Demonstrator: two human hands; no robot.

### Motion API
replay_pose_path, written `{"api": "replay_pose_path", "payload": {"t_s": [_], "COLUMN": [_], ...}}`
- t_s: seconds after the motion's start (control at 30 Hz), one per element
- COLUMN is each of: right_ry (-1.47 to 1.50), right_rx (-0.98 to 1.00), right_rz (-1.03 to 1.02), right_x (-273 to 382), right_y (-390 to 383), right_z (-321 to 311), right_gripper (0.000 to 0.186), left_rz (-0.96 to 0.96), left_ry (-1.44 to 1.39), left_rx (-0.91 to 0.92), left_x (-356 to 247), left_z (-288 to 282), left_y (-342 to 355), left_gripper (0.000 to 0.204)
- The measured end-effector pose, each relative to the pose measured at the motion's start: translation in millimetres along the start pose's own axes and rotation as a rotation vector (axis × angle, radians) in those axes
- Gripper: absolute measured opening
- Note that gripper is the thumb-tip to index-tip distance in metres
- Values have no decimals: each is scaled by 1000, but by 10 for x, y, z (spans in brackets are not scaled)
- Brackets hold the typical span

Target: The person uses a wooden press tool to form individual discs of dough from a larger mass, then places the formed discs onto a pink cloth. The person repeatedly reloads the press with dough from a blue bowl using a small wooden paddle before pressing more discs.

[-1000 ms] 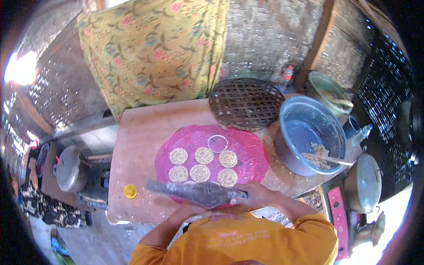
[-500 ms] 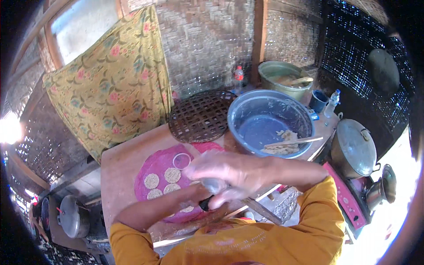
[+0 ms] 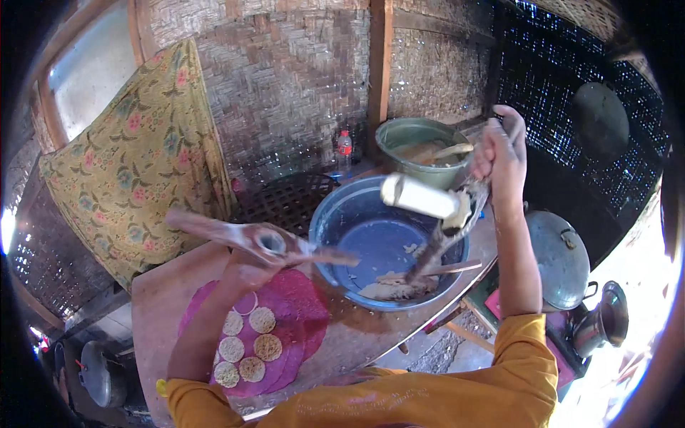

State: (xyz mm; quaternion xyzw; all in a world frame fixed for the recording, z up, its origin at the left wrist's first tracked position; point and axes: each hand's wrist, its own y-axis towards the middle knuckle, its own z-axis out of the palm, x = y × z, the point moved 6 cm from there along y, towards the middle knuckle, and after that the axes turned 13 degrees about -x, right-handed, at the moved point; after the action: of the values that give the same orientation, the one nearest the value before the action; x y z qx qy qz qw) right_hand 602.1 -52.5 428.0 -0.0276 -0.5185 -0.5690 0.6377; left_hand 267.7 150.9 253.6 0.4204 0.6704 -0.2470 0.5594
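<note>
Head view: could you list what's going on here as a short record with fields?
Left hand: holds a hollow wooden tube above the wooden table
Right hand: raised, holds a pale dough-coated cylinder and a stick over the big blue metal basin
Basin contents: dough scraps, wooden stick
Table: pink plastic sheet with five round flat cakes
Behind: green bowl, woven bamboo wall
</note>
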Motion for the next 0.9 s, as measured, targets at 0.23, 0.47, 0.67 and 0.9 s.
{"api": "replay_pose_path", "payload": {"t_s": [0.23, 0.47, 0.67, 0.9], "right_ry": [404, -1532, -1535, -1340], "right_rx": [-268, 1530, 1640, 1779], "right_rz": [491, -69, -258, 112], "right_x": [-1709, -2095, -1557, -2363], "right_y": [-375, -1392, -875, -922], "right_z": [-443, -932, -457, -564], "right_gripper": [24, 27, 32, 29], "left_rz": [1040, 731, 787, 322], "left_ry": [482, 102, 730, 120], "left_rx": [-937, -1069, -925, -755], "left_x": [-565, -428, 44, 242], "left_z": [862, 632, 1025, 993], "left_y": [355, 1061, 1693, 1821], "left_gripper": [38, 28, 34, 35]}}
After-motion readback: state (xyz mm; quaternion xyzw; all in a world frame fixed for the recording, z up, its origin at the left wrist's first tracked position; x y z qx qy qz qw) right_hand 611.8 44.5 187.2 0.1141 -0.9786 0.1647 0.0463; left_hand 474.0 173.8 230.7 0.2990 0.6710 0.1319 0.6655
